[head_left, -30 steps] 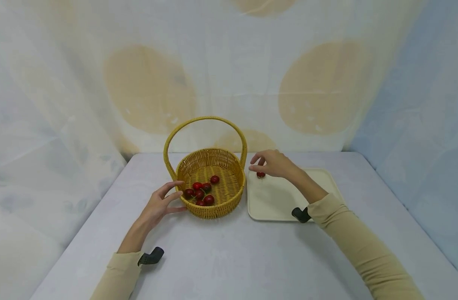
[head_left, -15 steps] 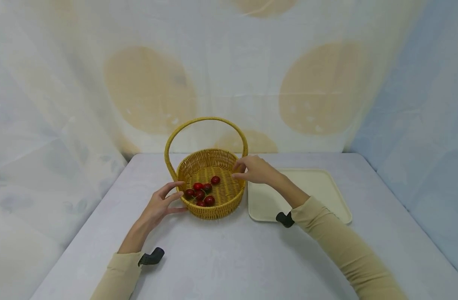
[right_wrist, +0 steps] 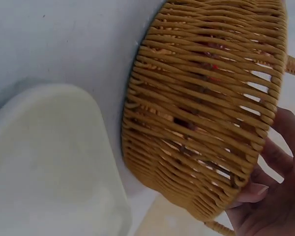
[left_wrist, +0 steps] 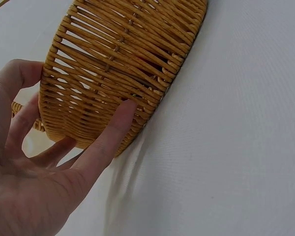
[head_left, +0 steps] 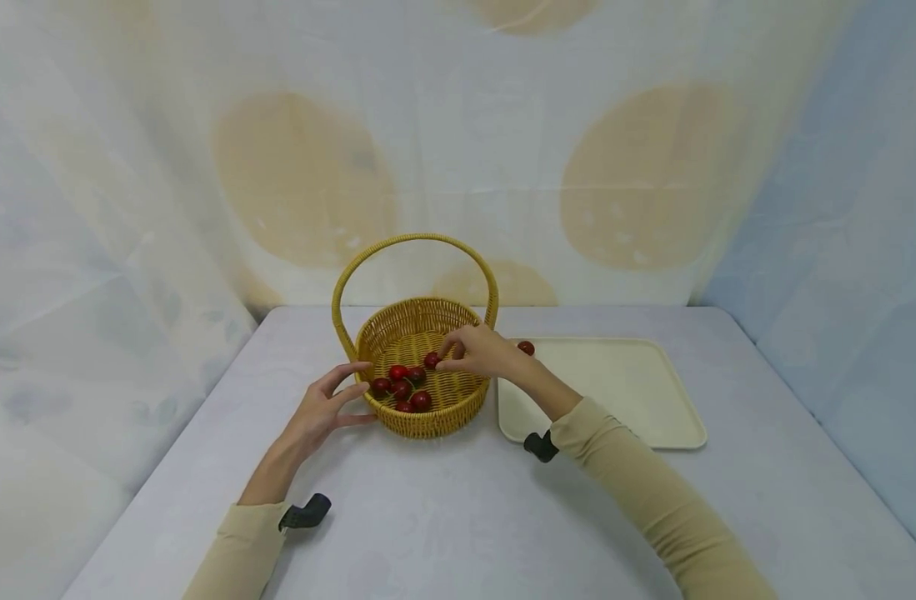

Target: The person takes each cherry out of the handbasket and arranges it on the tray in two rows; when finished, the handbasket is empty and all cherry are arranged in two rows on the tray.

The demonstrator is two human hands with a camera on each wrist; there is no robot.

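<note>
A round yellow wicker basket [head_left: 426, 425] with a tall handle stands at the middle of the table, several dark red cherries [head_left: 401, 389] lying in its near left part. My left hand [head_left: 317, 412] holds the basket's left side, fingertips at the rim and one finger laid along the outer wall [left_wrist: 103, 93]. My right hand [head_left: 482, 350] reaches over the right rim. Its thumb and index fingertips are right at a cherry [head_left: 431, 360] a little apart from the others; whether they pinch it I cannot tell. In the right wrist view the basket wall [right_wrist: 206, 98] hides these fingertips.
A cream rectangular tray [head_left: 615, 400] lies just right of the basket, partly under the right forearm. One cherry [head_left: 527, 347] sits at its far left corner. Patterned cloth hangs behind and at both sides of the table.
My right hand has moved left from over the tray's far corner to inside the basket, uncovering the cherry at that corner. My left hand has kept its place on the basket.
</note>
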